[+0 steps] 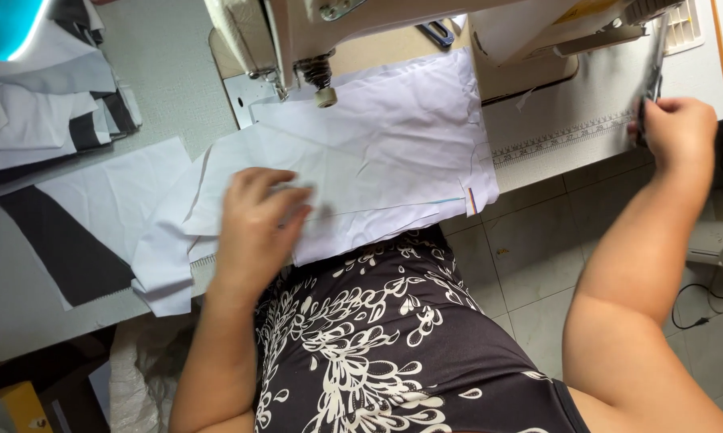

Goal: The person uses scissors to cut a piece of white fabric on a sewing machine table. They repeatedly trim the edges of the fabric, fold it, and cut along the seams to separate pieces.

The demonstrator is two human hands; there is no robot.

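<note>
A white fabric piece (393, 136) lies spread under the needle and presser foot (323, 84) of a cream sewing machine (281, 28). My left hand (257, 220) rests flat on the near left part of this fabric, fingers spread and slightly blurred. My right hand (678, 128) is at the table's right edge, closed around dark scissors (648, 88) whose blades point away from me. A small coloured tag (470, 200) hangs at the fabric's right corner.
More white fabric pieces (113, 192) and a black piece (65, 248) lie at the left. A stack of white and black cloth (49, 88) sits at the far left. A ruler strip (558, 138) runs along the table edge. Tiled floor (530, 256) lies below.
</note>
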